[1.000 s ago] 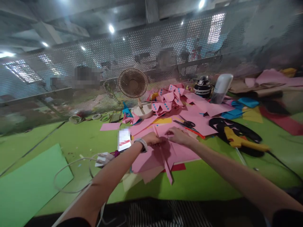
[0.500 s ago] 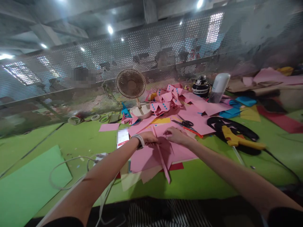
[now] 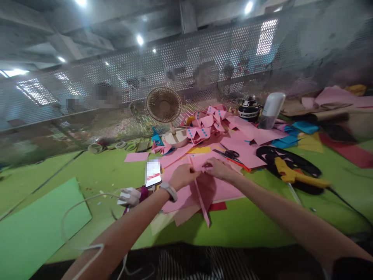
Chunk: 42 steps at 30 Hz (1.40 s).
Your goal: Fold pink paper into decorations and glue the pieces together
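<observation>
Both hands work a long folded pink paper strip (image 3: 201,200) that rises off a pile of pink sheets (image 3: 227,188) on the green table (image 3: 250,223). My left hand (image 3: 183,175), with a white watch on the wrist, has its fingers curled and pinches the strip near its upper end. My right hand (image 3: 218,168) is closed too, its fingertips pressed on the pink paper just right of the left hand. The strip's lower end points toward me.
Black scissors (image 3: 230,153) lie behind my hands. A yellow glue gun (image 3: 294,177) rests on the right, a small desk fan (image 3: 163,107) stands at the back, and a phone (image 3: 153,173) with a white charger cable (image 3: 87,202) is at the left. A light green sheet (image 3: 35,229) lies at the far left. People sit behind the perforated screen.
My left hand has lifted slightly and moved forward along the strip. My right hand stays almost where it was. The view has shifted a little.
</observation>
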{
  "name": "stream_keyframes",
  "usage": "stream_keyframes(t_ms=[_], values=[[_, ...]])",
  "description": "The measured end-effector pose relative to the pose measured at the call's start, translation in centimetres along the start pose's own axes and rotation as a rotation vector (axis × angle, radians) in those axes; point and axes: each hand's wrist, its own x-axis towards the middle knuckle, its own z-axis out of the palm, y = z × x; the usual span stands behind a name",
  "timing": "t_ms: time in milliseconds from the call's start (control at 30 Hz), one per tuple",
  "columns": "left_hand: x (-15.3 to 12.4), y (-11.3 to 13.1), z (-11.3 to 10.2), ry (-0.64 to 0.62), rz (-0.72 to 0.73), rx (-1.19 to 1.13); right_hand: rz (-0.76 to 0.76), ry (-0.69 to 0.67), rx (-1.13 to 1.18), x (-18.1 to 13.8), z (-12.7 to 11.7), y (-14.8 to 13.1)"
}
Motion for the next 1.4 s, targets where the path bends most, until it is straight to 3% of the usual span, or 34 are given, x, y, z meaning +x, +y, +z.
stream_keyframes(t_ms=[33, 100, 300, 467, 700, 933, 1067, 1200, 1400], values=[[-0.8, -0.1, 0.5, 0.086, 0.071, 0.087, -0.008, -0.008, 0.005, 0.0, -0.2, -0.1], [-2.4, -0.3, 1.5, 0.13, 0.167, 0.207, -0.026, -0.012, 0.012, -0.2, -0.6, -0.4], [-4.7, -0.5, 3.2, 0.189, 0.232, 0.315, 0.002, -0.021, -0.212, -2.6, -1.2, -1.1], [-4.5, -0.8, 3.3, 0.227, 0.234, 0.217, 0.027, -0.076, -0.238, -3.9, -0.4, -1.6], [-4.2, -1.6, 3.3, 0.219, 0.16, -0.031, 0.05, -0.116, -0.208, -3.2, -0.1, -1.9], [-4.4, -2.0, 3.7, 0.271, 0.185, -0.05, 0.106, -0.131, -0.181, -3.1, 0.0, -2.8], [-4.9, -2.1, 3.7, 0.252, 0.258, 0.108, 0.077, -0.135, -0.087, -3.1, 0.1, -2.8], [-5.6, -2.2, 3.5, 0.223, 0.44, 0.354, 0.062, -0.113, -0.082, -3.1, 0.2, -2.3], [-5.7, -2.5, 3.5, 0.134, 0.555, 0.492, 0.181, -0.036, -0.139, -3.8, -0.1, -2.3]])
